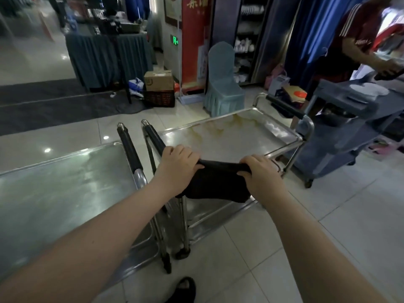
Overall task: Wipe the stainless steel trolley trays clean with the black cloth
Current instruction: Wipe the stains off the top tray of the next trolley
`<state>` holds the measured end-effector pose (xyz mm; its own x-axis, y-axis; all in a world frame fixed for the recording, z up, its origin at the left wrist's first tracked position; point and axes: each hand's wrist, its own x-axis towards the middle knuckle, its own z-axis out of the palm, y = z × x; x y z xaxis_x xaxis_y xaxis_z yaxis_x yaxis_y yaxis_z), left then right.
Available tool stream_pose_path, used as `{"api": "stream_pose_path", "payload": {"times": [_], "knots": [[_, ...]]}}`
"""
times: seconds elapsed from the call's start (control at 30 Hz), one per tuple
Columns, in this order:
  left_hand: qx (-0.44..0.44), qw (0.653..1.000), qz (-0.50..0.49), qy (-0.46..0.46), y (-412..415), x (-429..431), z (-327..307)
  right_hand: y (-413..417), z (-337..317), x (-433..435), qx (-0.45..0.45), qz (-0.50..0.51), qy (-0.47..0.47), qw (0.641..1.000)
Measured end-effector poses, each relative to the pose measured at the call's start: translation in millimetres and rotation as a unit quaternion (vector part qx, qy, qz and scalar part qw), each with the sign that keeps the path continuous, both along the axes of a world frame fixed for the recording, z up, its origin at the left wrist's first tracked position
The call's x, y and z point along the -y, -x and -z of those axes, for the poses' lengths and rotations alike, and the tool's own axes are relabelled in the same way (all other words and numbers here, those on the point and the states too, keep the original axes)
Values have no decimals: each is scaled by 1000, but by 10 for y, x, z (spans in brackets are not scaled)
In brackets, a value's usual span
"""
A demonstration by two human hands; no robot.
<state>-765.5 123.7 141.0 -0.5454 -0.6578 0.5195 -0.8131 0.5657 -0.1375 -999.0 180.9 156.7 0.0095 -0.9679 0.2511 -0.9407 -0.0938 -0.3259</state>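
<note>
Two stainless steel trolleys stand side by side in front of me. The right trolley's top tray [236, 136] shows brownish stains toward its far end. The left trolley's tray [65, 184] looks dull and smeared. I hold the black cloth [216, 182] stretched above the near end of the right tray. My left hand [177, 165] grips its left top edge and my right hand [262, 173] grips its right top edge, and the cloth hangs down between them.
Black-padded trolley handles [131, 147] rise between the two trays. A grey plastic cart [341, 136] stands at the right, with a person in a red shirt [358, 38] behind it. A covered chair [220, 79], a box on a crate [158, 88] and draped tables [109, 57] stand farther back.
</note>
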Motion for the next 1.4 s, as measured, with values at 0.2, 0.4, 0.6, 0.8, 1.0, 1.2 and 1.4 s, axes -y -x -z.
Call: {"api": "stream_pose_path", "payload": {"times": [0.2,0.4,0.6,0.8,1.0,1.2,1.4], "knots": [[-59,997,4,-41,60,876,173,68,214,864,24,3,-22,999],[-94,994,6,-52,231,1710,294,262,376,1637,44,17,-34,998],[-130,977,-64,-157,407,2148,691,491,691,2369,66,-24,-63,996],[-89,938,-213,-258,541,2553,966,572,1054,3290,63,-135,-116,982],[-108,918,-336,-178,492,2761,867,424,1045,4109,59,-267,-48,961],[-79,860,-438,-250,804,2065,1382,611,1649,3762,27,-439,-72,895],[-36,829,-374,-413,1429,1623,1904,1193,2277,3405,-6,-495,-134,858]]}}
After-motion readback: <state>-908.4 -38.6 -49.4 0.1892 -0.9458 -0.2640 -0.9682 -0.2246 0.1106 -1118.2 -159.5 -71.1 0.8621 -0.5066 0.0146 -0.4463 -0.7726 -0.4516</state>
